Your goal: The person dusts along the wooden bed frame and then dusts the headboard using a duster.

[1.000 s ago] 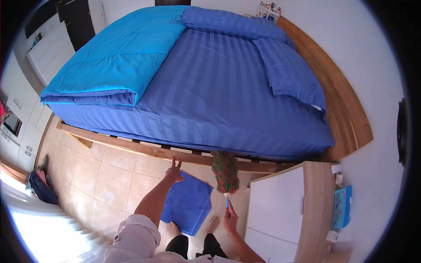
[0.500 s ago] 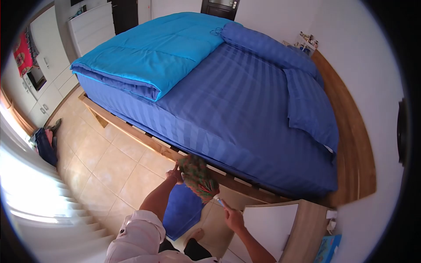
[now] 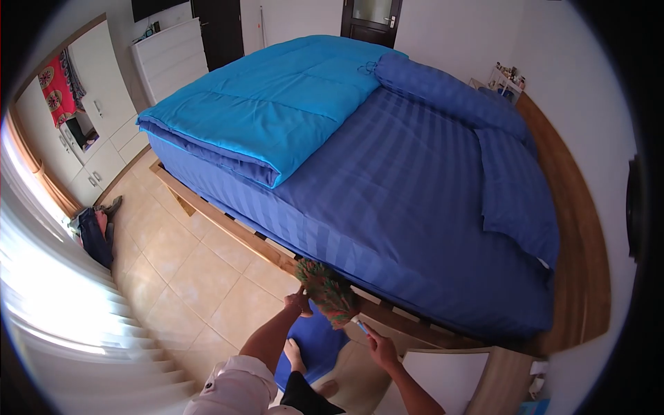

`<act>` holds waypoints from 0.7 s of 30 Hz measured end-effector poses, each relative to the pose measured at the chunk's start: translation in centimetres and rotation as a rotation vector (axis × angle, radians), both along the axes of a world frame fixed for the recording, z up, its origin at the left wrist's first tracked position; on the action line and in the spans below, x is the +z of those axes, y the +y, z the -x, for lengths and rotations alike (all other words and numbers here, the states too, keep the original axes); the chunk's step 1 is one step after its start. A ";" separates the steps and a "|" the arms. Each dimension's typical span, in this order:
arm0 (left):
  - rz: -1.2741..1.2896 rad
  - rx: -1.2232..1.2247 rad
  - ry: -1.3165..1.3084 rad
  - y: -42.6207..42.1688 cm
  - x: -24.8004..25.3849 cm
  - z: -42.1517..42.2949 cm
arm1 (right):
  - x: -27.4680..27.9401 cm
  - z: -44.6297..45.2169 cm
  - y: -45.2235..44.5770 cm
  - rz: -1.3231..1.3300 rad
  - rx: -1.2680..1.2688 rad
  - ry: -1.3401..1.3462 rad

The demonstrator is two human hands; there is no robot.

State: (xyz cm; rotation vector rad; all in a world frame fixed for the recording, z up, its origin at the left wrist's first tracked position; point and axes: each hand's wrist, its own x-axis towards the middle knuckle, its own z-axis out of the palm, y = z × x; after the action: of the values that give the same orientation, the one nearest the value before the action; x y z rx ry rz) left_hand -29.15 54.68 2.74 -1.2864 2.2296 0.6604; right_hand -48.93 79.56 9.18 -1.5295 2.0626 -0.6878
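Note:
A duster (image 3: 330,296) with a fluffy green and red head lies along the wooden side rail (image 3: 235,227) of the bed. My right hand (image 3: 380,348) is closed round its light blue and white handle. On the other side of the duster's head is my left hand (image 3: 297,302), its visible fingers apart. Whether those fingers touch the duster or the rail I cannot tell. The mattress (image 3: 387,228), in a striped blue sheet, rises just beyond the duster. Under my arms a blue mat (image 3: 321,346) lies on the floor, with a bare foot on it.
A turquoise quilt (image 3: 270,97) is folded at the bed's far end. Blue pillows (image 3: 519,187) and a bolster (image 3: 449,93) lie by the wooden headboard (image 3: 577,256). A cabinet (image 3: 443,380) stands at my right, a bright curtained window (image 3: 62,297) at my left. Clothes (image 3: 95,232) lie on the floor.
The view has shifted, so the bed sits lower and farther right in the picture. A foot now shows on the mat. My right hand still holds the duster at the rail.

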 end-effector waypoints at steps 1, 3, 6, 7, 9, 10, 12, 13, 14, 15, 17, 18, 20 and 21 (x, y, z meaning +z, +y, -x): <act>-0.014 0.039 0.073 0.1 0.9 -0.2 | 0.6 0.3 -0.7 -0.056 -0.040 0.041; -0.009 0.036 0.028 0.3 0.5 0.2 | -0.5 -0.4 -0.3 -0.009 0.017 0.007; -0.026 0.034 -0.032 0.2 1.8 0.4 | 1.1 0.8 -1.3 -0.009 0.063 -0.077; -0.051 0.024 -0.042 0.3 2.8 0.4 | 2.0 1.4 -1.7 -0.060 0.042 -0.123; -0.072 0.015 -0.052 0.1 3.1 0.3 | 0.4 1.3 -1.3 -0.002 -0.007 -0.135; -0.067 0.008 -0.070 0.1 2.7 0.4 | -0.4 1.2 -0.6 0.048 -0.064 -0.142; -0.056 -0.003 -0.100 0.0 1.4 0.8 | -0.7 0.1 0.9 0.092 -0.009 -0.154; -0.050 0.002 -0.095 -0.1 0.7 1.0 | -0.5 -0.1 1.3 0.132 0.048 -0.169; -0.064 0.000 -0.094 -0.3 -0.1 1.1 | 0.3 0.4 1.6 0.136 0.056 -0.166; -0.077 -0.003 -0.094 -0.4 0.0 1.1 | 1.3 1.2 2.0 0.107 0.010 -0.142; -0.092 0.032 -0.042 -0.2 1.2 0.9 | 1.0 1.8 2.6 0.082 -0.037 -0.117; -0.114 0.060 0.006 -0.1 1.7 0.8 | 0.0 1.4 3.7 0.087 -0.049 -0.123; -0.095 0.045 0.009 0.0 2.2 0.8 | -0.8 1.7 4.6 0.091 -0.065 -0.127; -0.078 0.034 0.011 0.0 2.2 0.7 | -0.6 2.2 4.8 0.103 -0.009 -0.130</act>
State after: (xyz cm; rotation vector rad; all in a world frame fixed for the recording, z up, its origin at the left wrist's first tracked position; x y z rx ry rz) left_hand -29.88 54.72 4.90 -1.2874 2.1733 0.7611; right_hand -51.09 84.37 8.63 -1.4896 1.9662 -0.8852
